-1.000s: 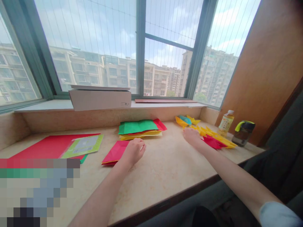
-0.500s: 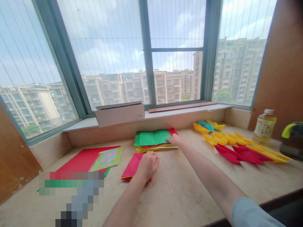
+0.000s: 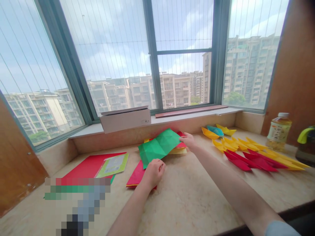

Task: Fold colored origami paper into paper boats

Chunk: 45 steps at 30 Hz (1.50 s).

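Green sheet [image 3: 159, 146] lifted off the paper stack [image 3: 177, 150] at mid-counter [image 3: 192, 200], tilted, long axis running left-low to right-high. Right hand [image 3: 188, 141] pinches its right edge, fingers closed on the paper. Left hand [image 3: 153, 172] is a loose fist, resting on a folded red sheet [image 3: 136, 174]; whether it grips anything cannot be told. Open counter lies between the arms toward the near edge. Folded red and yellow pieces [image 3: 248, 154] crowd the right; a white box [image 3: 125, 118] sits on the sill.
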Motion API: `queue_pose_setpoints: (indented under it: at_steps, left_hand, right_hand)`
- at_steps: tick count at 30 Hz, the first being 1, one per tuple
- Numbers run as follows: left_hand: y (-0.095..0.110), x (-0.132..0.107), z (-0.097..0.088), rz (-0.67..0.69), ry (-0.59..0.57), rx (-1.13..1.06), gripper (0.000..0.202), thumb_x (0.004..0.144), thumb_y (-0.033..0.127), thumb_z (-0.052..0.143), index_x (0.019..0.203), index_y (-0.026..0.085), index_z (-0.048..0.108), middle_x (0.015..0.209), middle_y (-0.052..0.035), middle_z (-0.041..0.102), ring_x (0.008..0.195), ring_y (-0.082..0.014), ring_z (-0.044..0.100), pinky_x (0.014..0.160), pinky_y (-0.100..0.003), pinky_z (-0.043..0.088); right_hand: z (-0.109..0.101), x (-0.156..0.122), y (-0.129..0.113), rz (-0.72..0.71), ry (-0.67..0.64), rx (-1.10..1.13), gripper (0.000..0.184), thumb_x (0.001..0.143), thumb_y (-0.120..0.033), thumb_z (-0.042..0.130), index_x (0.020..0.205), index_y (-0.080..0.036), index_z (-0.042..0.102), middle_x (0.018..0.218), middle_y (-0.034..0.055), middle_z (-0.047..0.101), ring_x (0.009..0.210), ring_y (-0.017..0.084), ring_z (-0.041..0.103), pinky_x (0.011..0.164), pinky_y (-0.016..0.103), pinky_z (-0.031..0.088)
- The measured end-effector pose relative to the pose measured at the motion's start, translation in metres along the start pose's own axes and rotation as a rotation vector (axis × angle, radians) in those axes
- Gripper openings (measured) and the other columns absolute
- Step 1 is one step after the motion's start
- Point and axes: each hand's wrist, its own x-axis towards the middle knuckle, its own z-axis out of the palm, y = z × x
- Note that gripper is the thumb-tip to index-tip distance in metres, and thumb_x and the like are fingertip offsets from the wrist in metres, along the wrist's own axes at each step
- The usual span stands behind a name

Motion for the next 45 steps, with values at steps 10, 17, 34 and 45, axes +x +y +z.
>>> queue_pose_setpoints:
  at_steps: [10,17,34,45]
  left_hand:
    - [-0.013,0.003,0.003,-0.237,0.355,-0.016,0.044,0.094,0.037,0.044,0.129,0.013,0.055,0.122,-0.0187,0.06,0.119,-0.0312,0.054,0.104,-0.051,0.041]
    - [-0.019,0.006,0.006,-0.374,0.463,-0.141,0.086,0.081,0.049,0.064,0.15,0.015,0.026,0.144,-0.0209,0.044,0.138,-0.0367,0.038,0.113,-0.055,0.031]
    - [0.01,0.007,-0.023,-0.374,0.398,-1.016,0.049,0.079,0.048,0.071,0.115,0.014,0.068,0.105,-0.0107,0.075,0.096,-0.0282,0.07,0.082,-0.036,0.056]
    - [0.029,0.006,-0.015,-0.481,0.465,-1.302,0.053,0.072,0.05,0.078,0.111,0.016,0.067,0.103,-0.0105,0.076,0.094,-0.0276,0.072,0.08,-0.036,0.06]
  right_hand:
    - [-0.096,-0.059,-0.008,0.013,-0.37,0.11,0.043,0.062,-0.018,0.069,0.106,-0.018,0.072,0.092,0.0068,0.077,0.083,0.023,0.072,0.075,0.034,0.057]
    - [-0.085,-0.066,-0.008,-0.089,-0.367,0.023,0.034,0.062,-0.013,0.058,0.09,-0.018,0.075,0.09,0.0011,0.077,0.089,0.024,0.068,0.085,0.036,0.053]
    - [-0.084,-0.073,-0.02,-0.137,-0.078,0.074,0.042,0.079,-0.048,0.067,0.106,-0.017,0.074,0.094,0.0065,0.077,0.089,0.03,0.07,0.076,0.039,0.057]
    - [-0.081,-0.078,-0.021,0.029,-0.073,0.42,0.033,0.076,-0.042,0.075,0.103,-0.023,0.072,0.097,0.0049,0.078,0.089,0.029,0.072,0.074,0.039,0.06]
